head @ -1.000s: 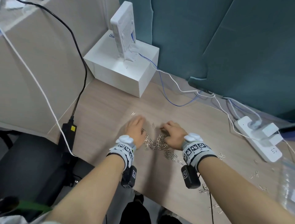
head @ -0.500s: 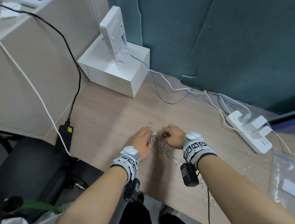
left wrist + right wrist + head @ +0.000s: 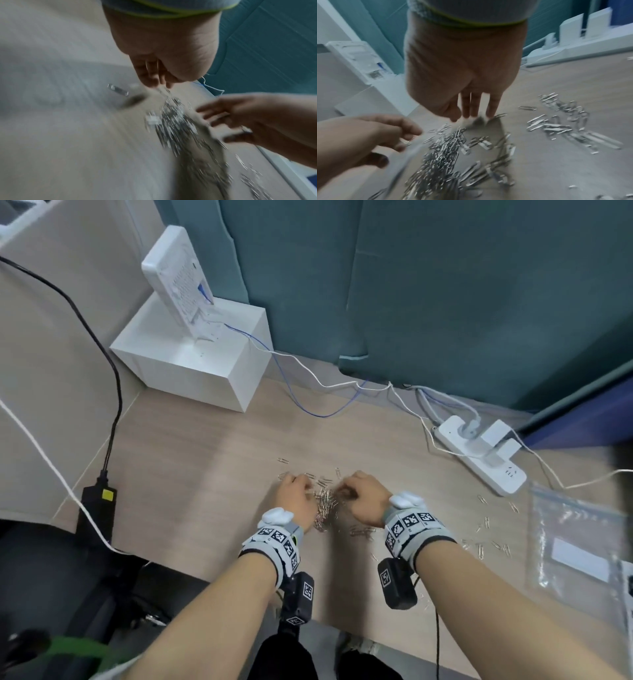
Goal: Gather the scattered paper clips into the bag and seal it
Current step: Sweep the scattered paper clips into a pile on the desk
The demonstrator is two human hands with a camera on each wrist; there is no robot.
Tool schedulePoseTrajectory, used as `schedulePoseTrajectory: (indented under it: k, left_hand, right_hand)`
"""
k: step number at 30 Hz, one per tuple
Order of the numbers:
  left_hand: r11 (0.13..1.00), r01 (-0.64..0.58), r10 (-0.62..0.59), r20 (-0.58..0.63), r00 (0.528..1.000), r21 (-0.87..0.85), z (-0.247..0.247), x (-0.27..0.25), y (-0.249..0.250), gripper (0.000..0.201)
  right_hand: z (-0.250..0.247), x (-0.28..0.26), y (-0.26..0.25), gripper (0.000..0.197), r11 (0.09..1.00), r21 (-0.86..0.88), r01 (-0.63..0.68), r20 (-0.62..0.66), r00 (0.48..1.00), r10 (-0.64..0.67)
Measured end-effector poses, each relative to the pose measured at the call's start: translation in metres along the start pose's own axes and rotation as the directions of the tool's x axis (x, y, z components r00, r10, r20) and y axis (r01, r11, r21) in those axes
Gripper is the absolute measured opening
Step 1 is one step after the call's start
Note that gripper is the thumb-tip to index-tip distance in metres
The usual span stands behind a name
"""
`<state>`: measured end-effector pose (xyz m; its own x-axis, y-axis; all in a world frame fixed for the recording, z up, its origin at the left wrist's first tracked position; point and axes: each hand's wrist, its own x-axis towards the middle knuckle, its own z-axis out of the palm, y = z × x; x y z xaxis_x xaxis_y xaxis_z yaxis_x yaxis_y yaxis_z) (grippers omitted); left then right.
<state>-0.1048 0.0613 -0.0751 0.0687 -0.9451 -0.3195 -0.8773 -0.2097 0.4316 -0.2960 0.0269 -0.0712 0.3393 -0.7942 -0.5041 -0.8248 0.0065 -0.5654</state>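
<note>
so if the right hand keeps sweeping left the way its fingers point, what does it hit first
Most likely the heap of silver metal paper clips lying between the hands, almost at the right hand's fingertips. Just past it is the left hand. Depth is blurry, so whether the fingertips already touch the heap is unclear.

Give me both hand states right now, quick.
Left hand: open, fingers loosely curled, raking the paper clips, gripping none.
Right hand: open, fingers on the table against the same pile, holding nothing.

Wood-grain desk (image 3: 191,474): paper clips (image 3: 323,503) heaped near-centre, strays right. Clear zip bag (image 3: 579,546) flat at right edge. White power strip (image 3: 479,455) far right, white box (image 3: 191,371) far left, cables along back.
</note>
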Motion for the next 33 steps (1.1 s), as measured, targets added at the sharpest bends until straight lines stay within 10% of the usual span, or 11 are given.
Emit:
schedulePoseTrajectory:
  k: [8, 18, 24, 33]
  left_hand:
    - [0.988, 0.072, -0.06, -0.088, 0.994, 0.137, -0.006, 0.044, -0.031, 0.046]
    - [0.992, -0.13, 0.13, 0.104, 0.986, -0.003, 0.031, 0.021, 0.016, 0.037]
    - [0.958, -0.243, 0.232, 0.087, 0.969, 0.154, 0.029, 0.045, 0.026, 0.075]
    - [0.967, -0.248, 0.242, 0.094, 0.966, 0.062, 0.028, 0.024, 0.013, 0.047]
  right_hand:
    - [-0.02, -0.023, 0.041, 0.053, 0.932, -0.155, -0.328, -0.168, 0.938, 0.302]
    - [0.008, -0.035, 0.031, 0.043, 0.993, 0.013, -0.118, -0.003, 0.993, 0.118]
    - [-0.011, -0.026, 0.042, 0.055, 0.991, -0.085, -0.099, -0.167, 0.982, 0.083]
    - [-0.003, -0.033, 0.037, 0.056, 0.993, -0.102, -0.056, 0.001, 0.998, 0.057]
